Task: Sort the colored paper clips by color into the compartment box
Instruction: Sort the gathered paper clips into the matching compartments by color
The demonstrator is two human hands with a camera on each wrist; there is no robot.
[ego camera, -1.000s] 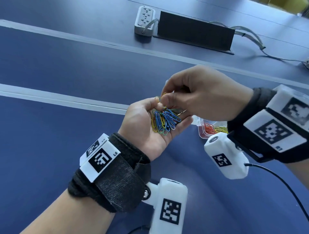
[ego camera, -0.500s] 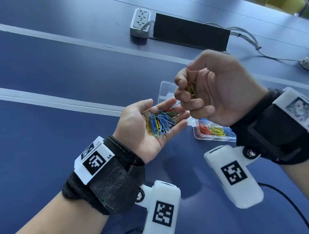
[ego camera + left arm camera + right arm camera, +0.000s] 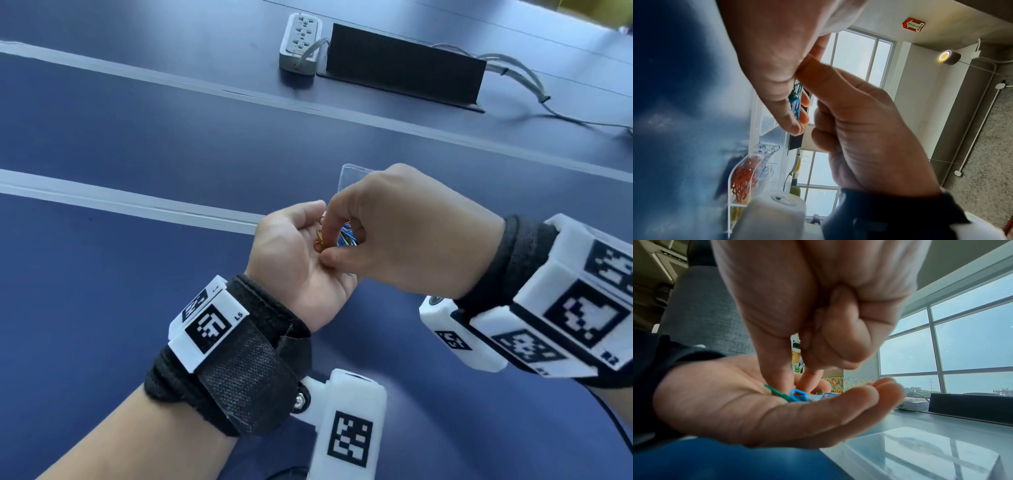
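My left hand (image 3: 291,263) lies palm up with relaxed fingers and carries a small pile of blue, green and yellow paper clips (image 3: 346,237). My right hand (image 3: 333,240) hovers over that palm with its fingers curled. Its thumb and forefinger pinch a yellow paper clip (image 3: 319,240) at the edge of the pile. The right wrist view shows the blue and green paper clips (image 3: 797,395) on the left hand (image 3: 756,410). The clear compartment box (image 3: 744,175) holds red clips; in the head view only its lid corner (image 3: 352,174) shows behind the right hand.
A white power strip (image 3: 300,42) and a black upright panel (image 3: 404,77) sit at the far side of the blue table, with grey cables (image 3: 534,99) trailing right. Pale seams (image 3: 102,200) cross the tabletop.
Half a second ago my right hand was raised with yellow clips in its curled fingers. It has come back down onto the left palm and now covers the box.
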